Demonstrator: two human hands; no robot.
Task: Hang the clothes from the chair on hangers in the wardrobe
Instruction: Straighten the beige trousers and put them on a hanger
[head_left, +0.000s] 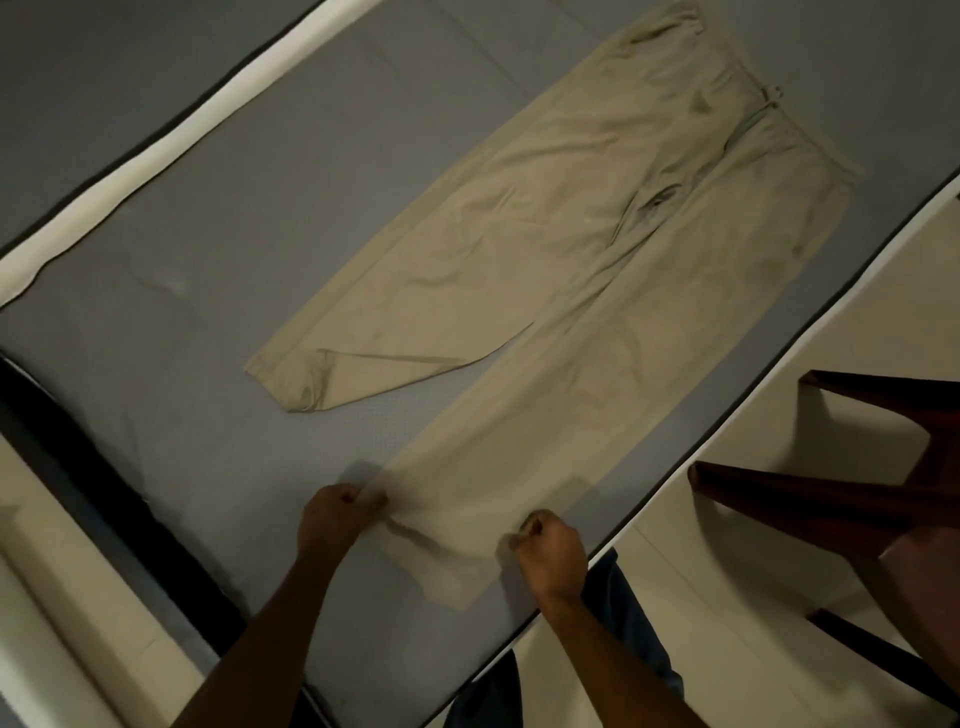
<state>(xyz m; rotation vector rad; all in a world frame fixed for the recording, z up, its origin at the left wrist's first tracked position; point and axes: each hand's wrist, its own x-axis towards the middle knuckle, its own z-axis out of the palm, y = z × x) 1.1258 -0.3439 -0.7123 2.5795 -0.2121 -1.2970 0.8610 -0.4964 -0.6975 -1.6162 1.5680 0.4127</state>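
There is one view only, from a wide-angle camera worn on the person's head. It looks steeply down and forward onto a bed (234, 260), which runs slantwise from lower left to upper right of the frame, so the picture is tilted. It stands close: both forearms enter from the bottom edge, with the left hand (332, 514) and right hand (553, 551) in the lower middle. The trousers (571, 260) fill the centre and reach the upper right. The floor (779, 415) and a chair's (831, 509) legs lie at right. Straight edges bow near the frame's borders.
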